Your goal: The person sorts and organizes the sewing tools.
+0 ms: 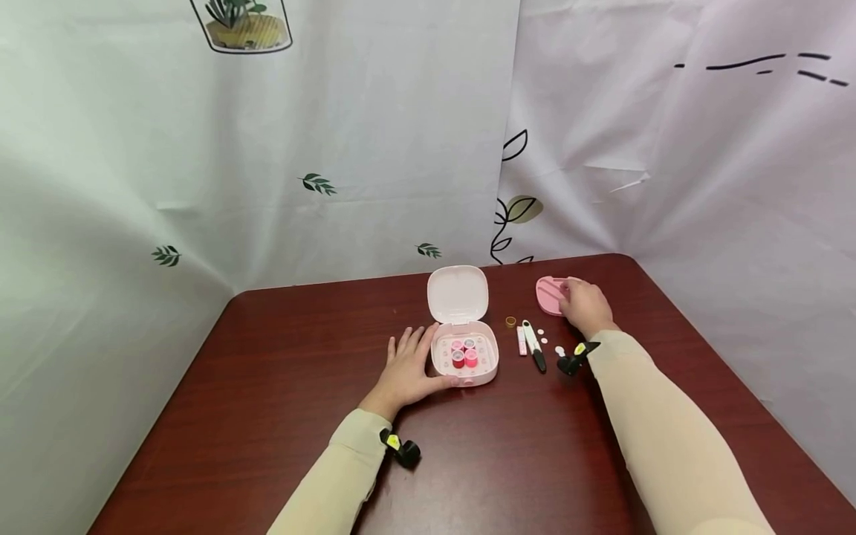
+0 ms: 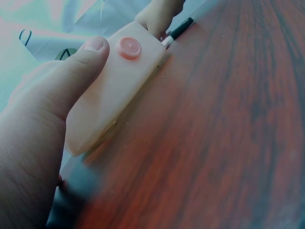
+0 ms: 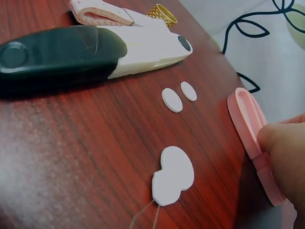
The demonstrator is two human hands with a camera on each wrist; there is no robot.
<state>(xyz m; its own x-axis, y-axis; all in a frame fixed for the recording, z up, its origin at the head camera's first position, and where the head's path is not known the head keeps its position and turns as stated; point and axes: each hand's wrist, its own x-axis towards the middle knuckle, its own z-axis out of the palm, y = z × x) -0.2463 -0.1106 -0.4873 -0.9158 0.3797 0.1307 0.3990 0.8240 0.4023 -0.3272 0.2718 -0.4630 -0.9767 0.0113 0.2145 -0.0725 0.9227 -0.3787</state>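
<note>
A pale pink sewing box [image 1: 493, 364] stands with its lid [image 1: 458, 294] raised. Several pink, red and grey thread spools [image 1: 471, 358] sit upright in its middle. My left hand [image 1: 404, 375] rests at the box's left side, fingers spread and straight. Its thumb [image 2: 78, 71] lies along the front wall, left of the round pink button [image 2: 130, 47]. At the back right, my right hand [image 1: 587, 306] pinches the edge of a pink compartment tray [image 3: 245, 114]. The thumb presses on the tray's rim, while the other fingers are mostly hidden.
Between box and tray lie a gold thimble [image 1: 511, 322], a folded measuring tape [image 3: 102, 13], a slim white tool with a black end [image 3: 62, 55] and two white discs [image 3: 172, 100]. A white needle threader [image 3: 172, 176] lies nearer my right wrist. A white cloth backdrop [image 1: 374, 134] hangs behind the table.
</note>
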